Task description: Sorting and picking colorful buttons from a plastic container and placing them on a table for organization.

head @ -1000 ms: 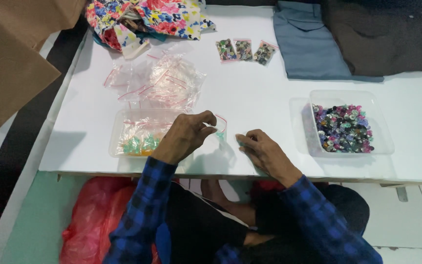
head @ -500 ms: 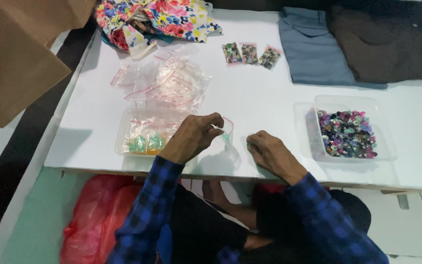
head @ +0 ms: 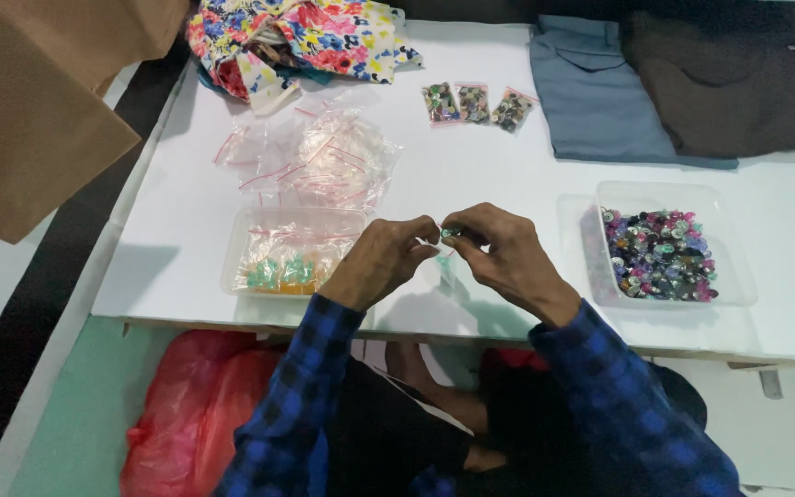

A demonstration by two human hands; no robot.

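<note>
Nearest us, dark lap and blue plaid sleeves (head: 600, 387); a red bag (head: 186, 405) sits on the floor below the counter (head: 471, 166) edge.

Above the near edge, our left hand (head: 381, 262) and right hand (head: 508, 253) meet, fingers of both pinched shut on a small clear bag (head: 446, 241); something green shows at its mouth, too small to name; the bag hangs in the air between the hands, just over the counter, not resting on it.

Left of the hands, a clear tub (head: 292, 250) holds filled bags with green and orange bits; right, a second tub (head: 664, 244) full of mixed coloured beads; both apart from the hands.

Further out, a loose heap of empty bags (head: 324, 156); beyond it three filled bags (head: 474, 103) in a row; at the far edge floral cloth (head: 296, 37), a blue garment (head: 591, 87), a dark garment (head: 729, 83); brown card (head: 39, 101) far left.

Risks, as we judge them: the grip is fingertip only, so a slip could spill the contents over the near edge to the floor; a mouth not fully pressed may open later; the right elbow is near the bead tub and a wide move could knock it.
</note>
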